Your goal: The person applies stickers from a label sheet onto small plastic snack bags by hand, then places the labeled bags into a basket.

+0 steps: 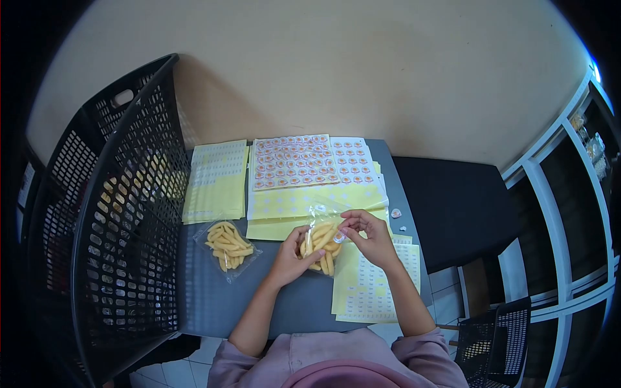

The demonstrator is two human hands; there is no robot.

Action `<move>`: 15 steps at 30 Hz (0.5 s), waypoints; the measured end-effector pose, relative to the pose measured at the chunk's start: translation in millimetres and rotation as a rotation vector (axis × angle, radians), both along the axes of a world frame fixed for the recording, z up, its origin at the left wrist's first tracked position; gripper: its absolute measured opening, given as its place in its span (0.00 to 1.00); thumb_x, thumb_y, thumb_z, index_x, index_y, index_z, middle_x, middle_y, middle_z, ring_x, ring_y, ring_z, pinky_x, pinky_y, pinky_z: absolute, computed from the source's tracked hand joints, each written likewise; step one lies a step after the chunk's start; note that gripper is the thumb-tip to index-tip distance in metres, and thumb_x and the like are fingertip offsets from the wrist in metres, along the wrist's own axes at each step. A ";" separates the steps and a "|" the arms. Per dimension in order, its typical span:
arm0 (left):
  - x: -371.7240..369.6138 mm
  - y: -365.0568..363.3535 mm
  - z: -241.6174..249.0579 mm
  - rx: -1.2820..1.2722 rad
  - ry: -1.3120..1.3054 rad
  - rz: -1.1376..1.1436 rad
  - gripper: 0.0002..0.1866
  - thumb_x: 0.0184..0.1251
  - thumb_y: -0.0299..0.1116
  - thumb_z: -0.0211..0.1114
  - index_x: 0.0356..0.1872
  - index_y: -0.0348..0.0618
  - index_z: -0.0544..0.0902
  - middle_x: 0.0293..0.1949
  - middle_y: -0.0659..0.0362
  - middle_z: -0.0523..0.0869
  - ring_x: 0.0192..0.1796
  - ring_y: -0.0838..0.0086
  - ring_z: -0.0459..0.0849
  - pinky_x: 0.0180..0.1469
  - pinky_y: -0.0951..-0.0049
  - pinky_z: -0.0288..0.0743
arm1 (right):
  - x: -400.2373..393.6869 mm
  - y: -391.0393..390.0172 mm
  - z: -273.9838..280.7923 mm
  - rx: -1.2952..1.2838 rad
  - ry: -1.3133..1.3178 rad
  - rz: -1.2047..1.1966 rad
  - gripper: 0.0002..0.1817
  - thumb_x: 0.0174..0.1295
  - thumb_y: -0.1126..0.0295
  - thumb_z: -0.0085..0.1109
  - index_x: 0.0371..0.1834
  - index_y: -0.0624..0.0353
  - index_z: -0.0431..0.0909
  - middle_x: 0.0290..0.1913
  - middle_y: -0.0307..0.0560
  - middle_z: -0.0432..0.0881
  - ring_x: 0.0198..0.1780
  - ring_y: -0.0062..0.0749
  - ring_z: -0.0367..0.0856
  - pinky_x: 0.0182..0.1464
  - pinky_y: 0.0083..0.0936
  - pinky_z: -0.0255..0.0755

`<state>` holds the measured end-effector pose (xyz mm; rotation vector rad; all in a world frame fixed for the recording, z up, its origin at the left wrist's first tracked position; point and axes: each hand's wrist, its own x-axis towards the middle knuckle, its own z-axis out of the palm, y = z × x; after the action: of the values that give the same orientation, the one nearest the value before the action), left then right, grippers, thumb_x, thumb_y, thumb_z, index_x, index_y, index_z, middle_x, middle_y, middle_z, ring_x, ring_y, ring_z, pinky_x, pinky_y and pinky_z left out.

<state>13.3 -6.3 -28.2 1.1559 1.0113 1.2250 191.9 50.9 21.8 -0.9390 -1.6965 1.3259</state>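
A clear plastic bag of yellow stick snacks stands over the middle of the table. My left hand is closed round its left side, thumb across the front. At the bag's upper right, the fingers of my right hand pinch a small round sticker against the plastic. To the left lies another clear bag of the same snacks. Behind my hands are sheets of round stickers with red and orange prints, lying on yellow backing paper.
A tall black perforated basket with bags inside stands at the left. More label sheets lie beside it, and others lie front right. A loose sticker rests near the table's right edge. A black-covered surface and white shelving are beyond.
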 end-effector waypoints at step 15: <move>-3.1 1.3 -6.6 -0.005 -0.116 -0.013 0.27 0.50 0.21 0.62 0.53 0.35 0.62 0.46 0.55 0.74 0.49 0.76 0.73 0.51 0.76 0.68 | -22.6 2.7 24.3 0.280 -0.271 0.117 0.17 0.46 0.81 0.56 0.42 0.65 0.72 0.39 0.48 0.75 0.32 0.29 0.78 0.36 0.21 0.71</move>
<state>10.1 -5.0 -34.8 1.0730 0.9180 1.2641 169.2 53.7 46.1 -0.8952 -2.1094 1.0307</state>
